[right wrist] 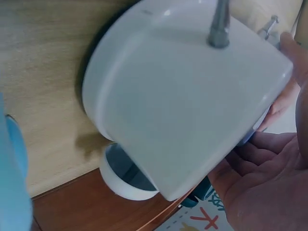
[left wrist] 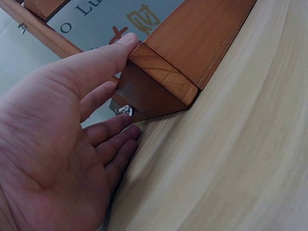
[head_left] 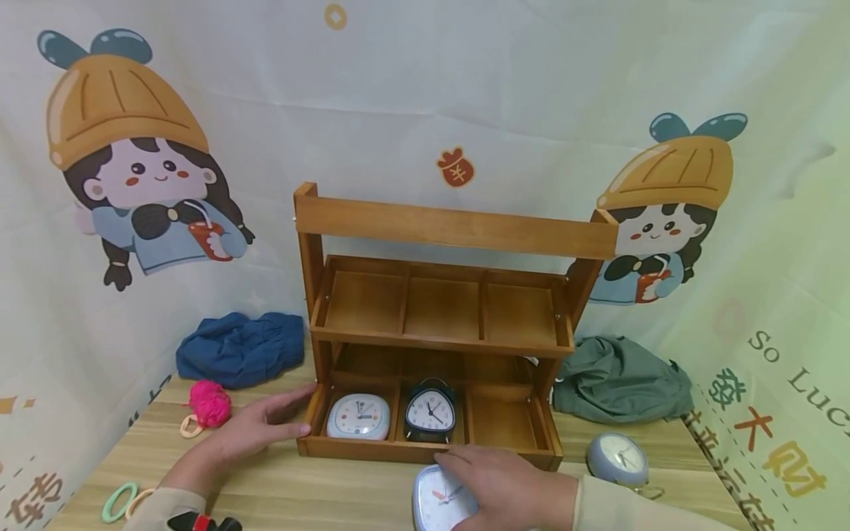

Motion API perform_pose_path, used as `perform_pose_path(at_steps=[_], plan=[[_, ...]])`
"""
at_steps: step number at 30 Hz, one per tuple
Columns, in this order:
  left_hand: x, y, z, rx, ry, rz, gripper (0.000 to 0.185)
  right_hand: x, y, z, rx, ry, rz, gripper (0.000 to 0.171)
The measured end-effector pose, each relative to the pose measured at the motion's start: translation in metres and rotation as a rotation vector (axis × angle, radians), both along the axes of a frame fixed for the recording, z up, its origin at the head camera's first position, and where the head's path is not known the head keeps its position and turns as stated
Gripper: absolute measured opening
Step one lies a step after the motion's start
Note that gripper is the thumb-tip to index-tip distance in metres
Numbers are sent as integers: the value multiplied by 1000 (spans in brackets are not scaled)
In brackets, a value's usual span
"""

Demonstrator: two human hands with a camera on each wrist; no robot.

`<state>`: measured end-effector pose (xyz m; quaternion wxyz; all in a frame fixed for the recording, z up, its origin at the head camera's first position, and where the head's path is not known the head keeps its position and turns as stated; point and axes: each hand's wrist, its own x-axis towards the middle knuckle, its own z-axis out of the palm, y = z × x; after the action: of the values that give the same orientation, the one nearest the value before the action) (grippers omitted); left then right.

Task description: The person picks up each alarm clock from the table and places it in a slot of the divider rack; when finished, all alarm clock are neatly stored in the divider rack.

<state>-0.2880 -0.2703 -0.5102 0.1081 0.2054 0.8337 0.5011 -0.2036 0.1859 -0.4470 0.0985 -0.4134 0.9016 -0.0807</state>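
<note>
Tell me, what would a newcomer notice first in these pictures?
First, the wooden rack standing mid-table, with a white clock and a black clock in its lower tray. Then the hands: the left hand touches the rack's left corner, and the right hand holds a third clock at the table's near edge.

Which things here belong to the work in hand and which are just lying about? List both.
In hand:
wooden shelf rack, left hand touching its lower corner
white clock under the right hand
white square clock and black alarm clock in the lower compartments
grey round clock on the table, possibly next

Lying about:
blue cloth
green cloth
pink yarn ball
hair rings
</note>
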Motion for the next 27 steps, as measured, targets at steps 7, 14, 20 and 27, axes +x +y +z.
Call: perform_pose_path(at_steps=[7,14,20,27], plan=[[0,-1,-1,10,-40,17,75,-3,-3,0,-5,-36,3,104],[0,-2,-2,16,-34,7,75,-4,-4,1,-19,-8,40,101],[0,-1,-1,10,-40,14,76,-7,1,20,-75,109,62,97],[-1,-2,0,4,-35,16,75,-32,24,44,-141,216,-64,100]])
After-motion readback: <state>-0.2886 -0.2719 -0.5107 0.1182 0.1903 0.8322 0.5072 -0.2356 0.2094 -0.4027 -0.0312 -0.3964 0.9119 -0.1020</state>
